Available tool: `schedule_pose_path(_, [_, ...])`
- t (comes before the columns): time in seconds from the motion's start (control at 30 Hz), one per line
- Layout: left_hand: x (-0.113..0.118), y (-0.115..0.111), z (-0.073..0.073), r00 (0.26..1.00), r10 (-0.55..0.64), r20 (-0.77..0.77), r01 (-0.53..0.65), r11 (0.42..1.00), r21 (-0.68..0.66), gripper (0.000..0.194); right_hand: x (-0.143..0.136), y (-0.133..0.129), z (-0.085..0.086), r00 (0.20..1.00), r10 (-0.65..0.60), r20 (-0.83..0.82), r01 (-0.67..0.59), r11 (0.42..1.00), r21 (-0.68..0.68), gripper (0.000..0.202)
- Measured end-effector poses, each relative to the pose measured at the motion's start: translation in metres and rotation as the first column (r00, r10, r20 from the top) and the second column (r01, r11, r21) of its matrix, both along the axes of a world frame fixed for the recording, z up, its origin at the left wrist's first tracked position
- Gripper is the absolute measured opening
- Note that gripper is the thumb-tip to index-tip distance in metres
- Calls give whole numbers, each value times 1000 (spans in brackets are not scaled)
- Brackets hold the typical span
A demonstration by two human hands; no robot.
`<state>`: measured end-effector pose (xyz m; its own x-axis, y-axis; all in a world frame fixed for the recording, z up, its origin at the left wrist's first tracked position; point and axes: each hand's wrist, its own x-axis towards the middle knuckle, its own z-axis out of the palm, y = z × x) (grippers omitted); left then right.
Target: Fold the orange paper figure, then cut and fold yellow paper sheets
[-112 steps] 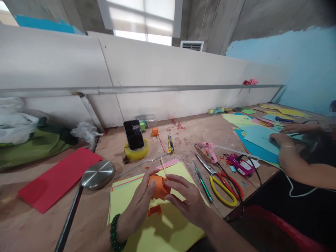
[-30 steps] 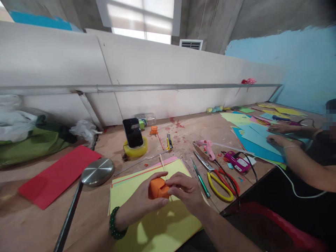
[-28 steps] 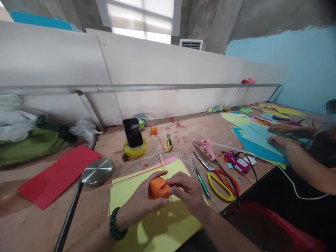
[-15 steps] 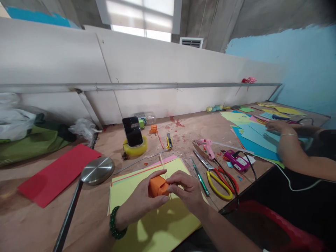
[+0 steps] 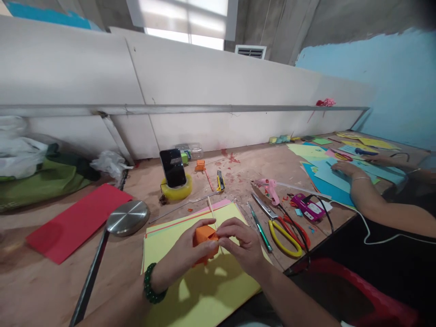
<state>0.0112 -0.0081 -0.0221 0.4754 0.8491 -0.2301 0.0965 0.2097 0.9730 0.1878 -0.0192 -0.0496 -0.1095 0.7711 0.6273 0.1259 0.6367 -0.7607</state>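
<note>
My left hand [image 5: 185, 250], with a green bead bracelet at the wrist, wraps its thumb and fingers round a small orange folded paper box [image 5: 205, 233]. My right hand [image 5: 242, 243] pinches at the box's right edge with thumb and forefinger. What lies between those two fingertips is largely hidden, likely a bit of the orange paper. Beneath both hands spreads a stack of yellow paper sheets [image 5: 159, 240]. A thin pale stick [image 5: 210, 205] lies across the stack's top edge, partly behind my hands.
Right of the stack lie a green pen-like tool [image 5: 260, 229], scissors [image 5: 284, 238] and a pink glue gun [image 5: 269, 188]. Behind are a utility knife [image 5: 220, 180] and a phone [image 5: 173, 168] propped in a yellow tape roll [image 5: 177, 190]. A co-worker's arm [image 5: 378, 204] rests over blue paper.
The orange box has been turned in my left hand, its lower part now showing beneath my thumb. My right fingers stay at its edge. The co-worker's hand has shifted left.
</note>
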Motion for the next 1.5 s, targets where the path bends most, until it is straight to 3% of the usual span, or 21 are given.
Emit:
schedule_pose_path(0.4, [2, 1, -6, 997, -38, 62, 39, 999, -19, 72, 2, 1, -2, 998, -25, 60, 23, 999, 31, 18])
schedule_pose_path(0.8, [2, -2, 1, 999, -30, -29, 32, 998, 47, 65, 0, 4, -4, 1000, -9, 29, 10, 1000, -15, 22])
schedule_pose_path(1.0, [-3, 0, -2, 999, -33, 2, 33, 996, -79, 65, 3, 4, -2, 999, 18, 27, -16, 995, -99, 26])
schedule_pose_path(1.17, [-6, 3, -1, 1000, -9, 17, 11, 995, -104, 53, 7, -1, -1, 993, 56, 106, -59, 998, 24, 49])
schedule_pose_path(1.23, [-6, 5, -3, 1000, 6, -5, -7, 993, -116, 54, 7, -3, -3, 985, 56, 164, -65, 996, 54, 50])
schedule_pose_path(1.37, [-6, 6, -4, 999, -3, -48, 0, 998, -56, 60, 5, -3, -6, 985, 20, 171, -21, 1000, -1, 28])
schedule_pose_path(1.5, [-4, 4, 1, 998, 55, -41, -54, 998, 33, 57, 2, -6, -4, 985, -43, 166, 38, 999, 28, 42])
